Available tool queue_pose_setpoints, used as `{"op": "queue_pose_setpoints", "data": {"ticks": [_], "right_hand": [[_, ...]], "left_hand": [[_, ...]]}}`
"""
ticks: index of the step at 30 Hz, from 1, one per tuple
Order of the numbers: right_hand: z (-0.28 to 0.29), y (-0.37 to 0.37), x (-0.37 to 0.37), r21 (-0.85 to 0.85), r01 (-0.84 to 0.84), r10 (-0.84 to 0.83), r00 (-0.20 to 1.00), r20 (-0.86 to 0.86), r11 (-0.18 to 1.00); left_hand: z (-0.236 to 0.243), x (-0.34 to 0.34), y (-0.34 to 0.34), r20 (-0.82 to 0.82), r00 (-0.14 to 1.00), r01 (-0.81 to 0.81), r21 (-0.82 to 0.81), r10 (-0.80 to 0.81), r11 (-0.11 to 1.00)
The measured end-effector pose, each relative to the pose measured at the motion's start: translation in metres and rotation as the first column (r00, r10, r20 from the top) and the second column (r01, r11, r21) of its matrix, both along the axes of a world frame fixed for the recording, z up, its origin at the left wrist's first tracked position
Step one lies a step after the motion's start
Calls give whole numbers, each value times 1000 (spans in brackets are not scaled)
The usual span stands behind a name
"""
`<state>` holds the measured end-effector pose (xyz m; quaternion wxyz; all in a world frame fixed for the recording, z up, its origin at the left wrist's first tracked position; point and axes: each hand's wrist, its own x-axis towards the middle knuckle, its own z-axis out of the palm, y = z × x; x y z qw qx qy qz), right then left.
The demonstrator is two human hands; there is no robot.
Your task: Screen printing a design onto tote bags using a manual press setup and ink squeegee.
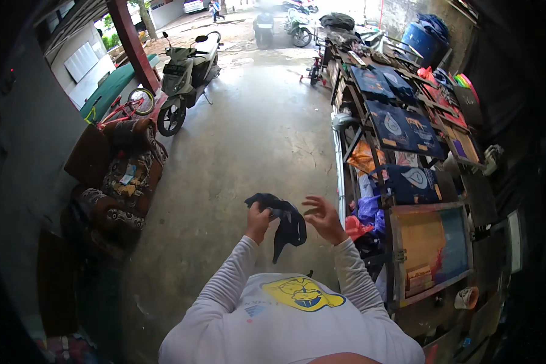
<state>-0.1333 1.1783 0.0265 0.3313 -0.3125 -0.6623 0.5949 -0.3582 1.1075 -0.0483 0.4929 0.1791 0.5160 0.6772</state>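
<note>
So there's a long counter (pixel 448 187) down the right side, pretty packed. Navy cloths (pixel 403 127) lie along it, some with a pale drop-shaped print. Big frame (pixel 426 242) at the near end, smaller frame (pixel 463 144) further up, with crumpled red plastic (pixel 443 100) near that one. The floor (pixel 236 158) is grey and kinda shiny: scooter (pixel 188 73) and patterned sofa (pixel 127 134) over on the left.
</note>
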Motion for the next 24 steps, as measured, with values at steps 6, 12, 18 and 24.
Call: {"op": "queue_pose_setpoints", "data": {"ticks": [6,12,18,24], "right_hand": [[5,-34,-98,323,-104,-3,950,312,941],[-2,-19,-173,488,144,-240,961,140,861],[3,-1,-152,384,139,-232,950,208,913],[17,-44,-96,252,221,-298,895,331,942]], "left_hand": [[44,-50,-15,-126,990,87,161,-67,983],[57,-121,-35,-197,968,213,319,-155,923],[54,-188,-31,-769,630,11,146,106,989],[44,-172,30,-910,382,581,103,-160,807]]}}
